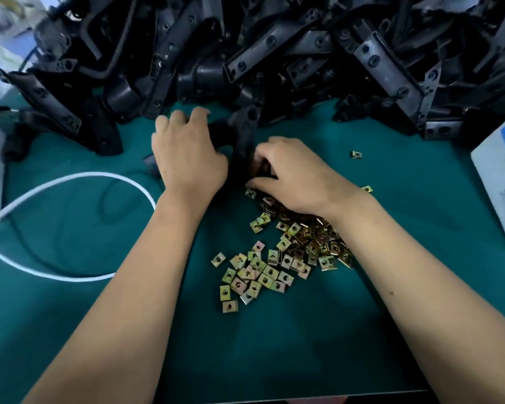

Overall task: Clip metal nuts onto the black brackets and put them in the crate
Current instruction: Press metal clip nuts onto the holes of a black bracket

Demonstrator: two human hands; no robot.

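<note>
**Bracket braced for a nut**

A white cable (70, 182) loops over the green table (362, 301) at the left, out of the work. The left hand (187, 156) curls round one black bracket (244, 141), seemingly steadying it on the table. The right hand (292, 173) meets the bracket's near end, fingertips bunched there; whether they pinch a nut I cannot tell. The nuts (274, 258) lie heaped under the right wrist, within easy reach. Behind, the bracket pile (274, 48) waits as stock. No crate shows.
</note>
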